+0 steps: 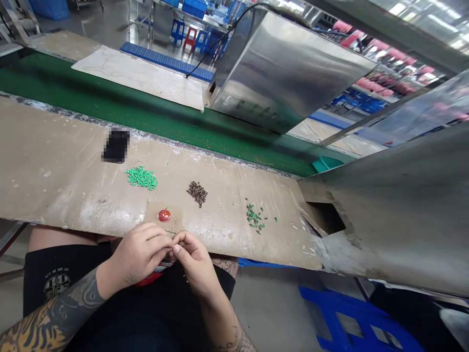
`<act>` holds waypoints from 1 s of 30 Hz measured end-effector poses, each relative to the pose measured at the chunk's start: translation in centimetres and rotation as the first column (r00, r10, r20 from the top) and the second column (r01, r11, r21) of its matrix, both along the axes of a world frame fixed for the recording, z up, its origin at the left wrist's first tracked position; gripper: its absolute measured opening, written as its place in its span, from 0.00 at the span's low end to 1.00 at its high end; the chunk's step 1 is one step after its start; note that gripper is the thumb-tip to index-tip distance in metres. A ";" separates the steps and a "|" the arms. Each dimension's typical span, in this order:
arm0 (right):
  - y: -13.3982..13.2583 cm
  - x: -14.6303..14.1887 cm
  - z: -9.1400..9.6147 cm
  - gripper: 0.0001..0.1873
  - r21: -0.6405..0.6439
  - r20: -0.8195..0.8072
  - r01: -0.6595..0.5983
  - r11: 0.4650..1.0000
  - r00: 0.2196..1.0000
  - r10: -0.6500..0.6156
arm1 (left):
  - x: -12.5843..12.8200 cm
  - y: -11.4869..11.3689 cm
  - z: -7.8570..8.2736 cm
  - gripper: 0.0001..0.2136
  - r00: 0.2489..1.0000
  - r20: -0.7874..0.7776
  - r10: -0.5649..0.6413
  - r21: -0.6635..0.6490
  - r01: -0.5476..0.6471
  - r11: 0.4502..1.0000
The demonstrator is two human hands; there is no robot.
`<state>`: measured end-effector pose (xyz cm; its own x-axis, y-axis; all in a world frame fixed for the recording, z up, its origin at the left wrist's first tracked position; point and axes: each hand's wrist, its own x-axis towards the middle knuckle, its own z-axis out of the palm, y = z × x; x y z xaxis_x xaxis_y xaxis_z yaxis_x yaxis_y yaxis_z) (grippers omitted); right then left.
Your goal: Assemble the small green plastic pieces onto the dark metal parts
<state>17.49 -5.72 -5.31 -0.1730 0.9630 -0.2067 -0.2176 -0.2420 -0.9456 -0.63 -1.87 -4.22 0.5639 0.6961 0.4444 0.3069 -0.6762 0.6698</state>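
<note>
My left hand [146, 248] and my right hand [193, 261] meet at the table's near edge, fingertips pinched together. Whatever sits between them is too small to make out. Just beyond the fingers, a piece of cardboard [151, 211] carries a small round red-orange item [164, 215] and a scatter of tiny pale bits [174, 223]. Farther back lie a pile of small green pieces [142, 178] and a pile of dark brown pieces [197, 193]. To the right is a loose group of green-and-brown pieces [254, 217].
A pixelated dark rectangular object [116, 145] rests at the table's left. Behind the brown tabletop [220, 225] runs a green belt [154, 122], with a metal box [286, 68] above it. A panel with a square hole [326, 218] borders the right; a blue stool [351, 318] stands below.
</note>
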 end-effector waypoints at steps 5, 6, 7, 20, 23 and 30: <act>-0.1 -0.5 -0.2 0.10 0.022 -0.054 0.014 1.000 0.998 -0.013 | 0.0 -0.2 -0.5 0.08 1.000 -0.010 -0.014 -0.037 0.013 0.999; -0.2 -0.5 -0.3 0.09 0.037 -0.052 0.014 0.999 0.999 -0.012 | 0.0 -0.3 -0.5 0.08 1.000 0.005 -0.014 -0.098 0.014 0.995; -0.4 -0.6 -0.4 0.08 0.063 -0.031 0.019 0.998 0.999 -0.017 | 0.0 -0.4 -0.5 0.08 1.000 0.026 -0.011 -0.169 0.015 0.985; -1.1 -0.3 -0.2 0.18 0.708 0.438 -0.053 0.705 0.815 -0.379 | 0.7 -1.0 -0.3 0.10 0.942 0.332 0.047 -0.613 0.177 0.770; -1.2 -0.4 -0.3 0.18 0.726 0.415 -0.036 0.687 0.819 -0.396 | 0.7 -1.3 -0.4 0.10 0.939 0.342 0.049 -0.615 0.184 0.767; -1.9 -1.0 -0.9 0.17 0.740 0.355 0.030 0.672 0.831 -0.429 | 1.0 -2.1 -0.9 0.10 0.927 0.375 0.024 -0.591 0.219 0.776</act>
